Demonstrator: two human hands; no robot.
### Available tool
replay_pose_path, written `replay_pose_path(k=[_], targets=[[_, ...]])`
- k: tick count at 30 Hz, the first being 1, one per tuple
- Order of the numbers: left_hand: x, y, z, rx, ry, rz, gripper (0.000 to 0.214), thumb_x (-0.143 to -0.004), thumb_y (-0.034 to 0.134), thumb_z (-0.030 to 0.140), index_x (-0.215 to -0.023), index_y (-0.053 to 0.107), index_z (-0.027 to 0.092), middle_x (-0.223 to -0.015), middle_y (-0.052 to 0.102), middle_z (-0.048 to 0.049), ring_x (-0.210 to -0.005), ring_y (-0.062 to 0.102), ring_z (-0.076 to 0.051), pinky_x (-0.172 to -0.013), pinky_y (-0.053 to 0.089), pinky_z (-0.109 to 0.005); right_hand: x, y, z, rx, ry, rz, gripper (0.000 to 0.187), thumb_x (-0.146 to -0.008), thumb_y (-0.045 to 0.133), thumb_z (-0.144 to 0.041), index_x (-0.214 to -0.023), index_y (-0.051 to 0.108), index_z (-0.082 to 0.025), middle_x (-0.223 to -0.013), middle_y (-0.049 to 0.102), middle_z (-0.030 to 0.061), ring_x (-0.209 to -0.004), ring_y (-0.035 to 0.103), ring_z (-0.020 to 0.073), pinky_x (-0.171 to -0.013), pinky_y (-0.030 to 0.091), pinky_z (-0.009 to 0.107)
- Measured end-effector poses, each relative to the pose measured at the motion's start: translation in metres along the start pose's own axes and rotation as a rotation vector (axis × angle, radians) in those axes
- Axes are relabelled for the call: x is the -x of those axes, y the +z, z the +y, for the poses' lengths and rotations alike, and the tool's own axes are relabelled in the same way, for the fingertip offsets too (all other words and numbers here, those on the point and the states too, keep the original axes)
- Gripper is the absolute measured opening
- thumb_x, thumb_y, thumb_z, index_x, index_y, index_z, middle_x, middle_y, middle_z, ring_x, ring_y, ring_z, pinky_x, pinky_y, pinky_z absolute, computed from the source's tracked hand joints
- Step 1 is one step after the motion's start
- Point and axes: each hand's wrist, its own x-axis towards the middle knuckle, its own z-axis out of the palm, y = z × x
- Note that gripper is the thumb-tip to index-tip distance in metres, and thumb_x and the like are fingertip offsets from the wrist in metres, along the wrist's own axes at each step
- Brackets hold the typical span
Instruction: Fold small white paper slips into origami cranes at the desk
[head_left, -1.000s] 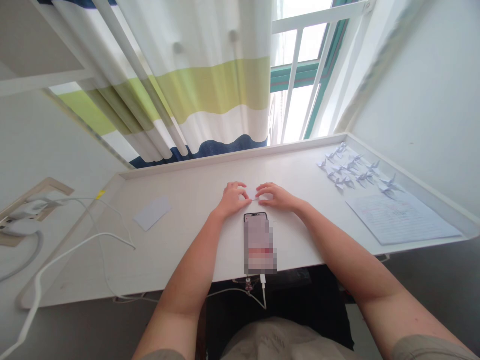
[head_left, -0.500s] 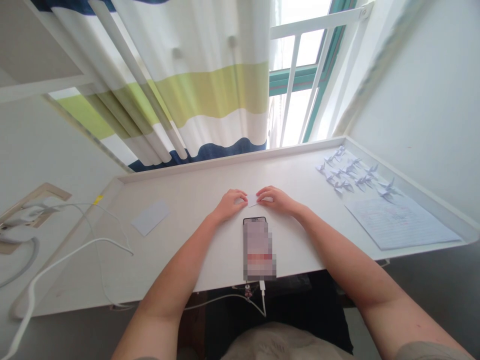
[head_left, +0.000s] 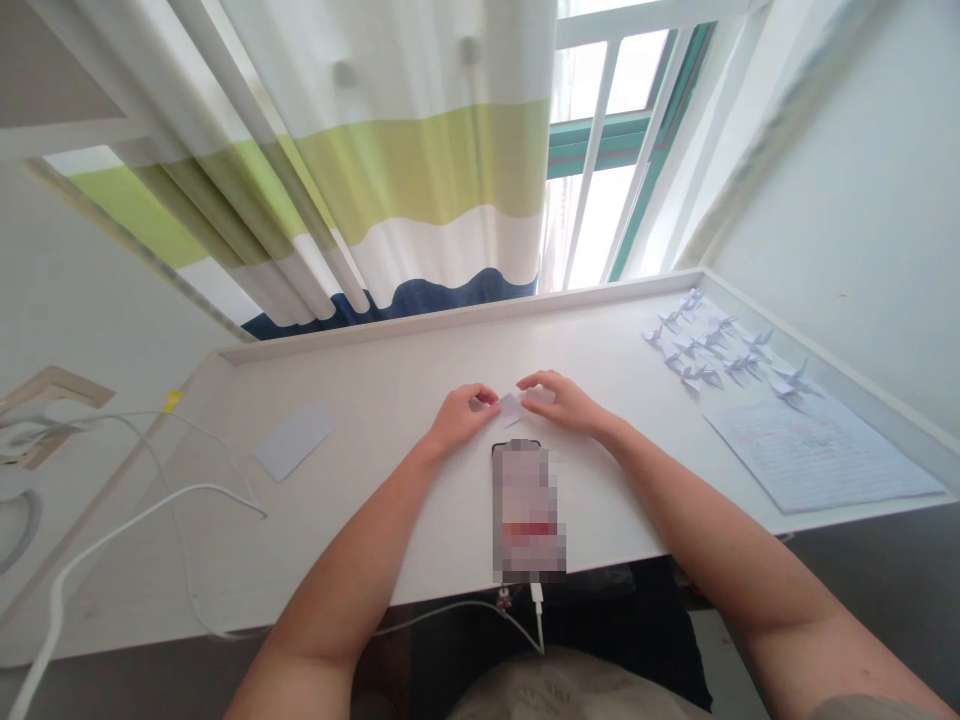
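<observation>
A small folded piece of white paper is between my hands over the white desk, one corner pointing up. My left hand pinches its left corner, thumb and fingertips close together. At the right corner, the thumb of my right hand touches or nearly touches the paper, while its fingers arch above, apart from the thumb. Just below lies a phone with a blurred screen, plugged into a white cable.
Several folded paper cranes stand at the back right, above a written sheet. A blank paper sheet lies on the left. White cables cross the desk's left end. A raised rim runs along the back.
The right hand's fingers have lifted and spread away from its thumb. More of the folded paper shows, its corner now pointing up. The camera view has shifted slightly.
</observation>
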Motion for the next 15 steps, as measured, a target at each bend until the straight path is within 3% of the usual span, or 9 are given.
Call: replay_pose_path(k=[3,8,11,15], targets=[[-0.001,0.004,0.001,0.239,-0.038,0.060,0.033,-0.079,0.082,0.047,-0.094,0.069,0.020,-0.087,0.073,-0.0033,-0.083,0.067,-0.019,-0.082,0.054,-0.035,-0.001,0.001,-0.007,-0.107,0.094,-0.001,0.033,-0.093,0.072,-0.044,-0.118,0.077,-0.023,-0.114,0.080,0.0099,-0.107,0.072,0.0273,-0.098,0.056,0.045],[0.000,0.011,0.008,0.420,-0.034,0.159,0.048,-0.078,0.084,0.058,-0.100,0.066,0.020,-0.092,0.074,-0.0044,-0.087,0.070,-0.018,-0.086,0.056,-0.035,-0.002,0.007,-0.020,-0.376,0.163,0.020,0.036,-0.086,0.077,-0.057,-0.088,0.078,-0.021,-0.086,0.080,0.0059,-0.078,0.073,0.0216,-0.079,0.058,0.037],[0.004,0.013,0.015,0.462,-0.100,0.088,0.047,-0.078,0.084,0.059,-0.094,0.067,0.018,-0.082,0.075,-0.0046,-0.080,0.073,-0.019,-0.084,0.057,-0.037,-0.002,0.011,-0.025,-0.531,0.198,0.111,0.043,-0.079,0.083,-0.063,-0.084,0.076,-0.021,-0.082,0.080,0.0058,-0.073,0.072,0.0198,-0.076,0.059,0.036],[0.009,0.015,0.021,0.488,-0.134,0.029,0.045,-0.076,0.087,0.058,-0.085,0.071,0.017,-0.082,0.079,-0.0079,-0.077,0.076,-0.022,-0.081,0.059,-0.038,-0.002,0.012,-0.027,-0.651,0.245,0.125,0.048,-0.071,0.090,-0.065,-0.081,0.076,-0.020,-0.077,0.079,0.0058,-0.069,0.072,0.0193,-0.075,0.060,0.037]])
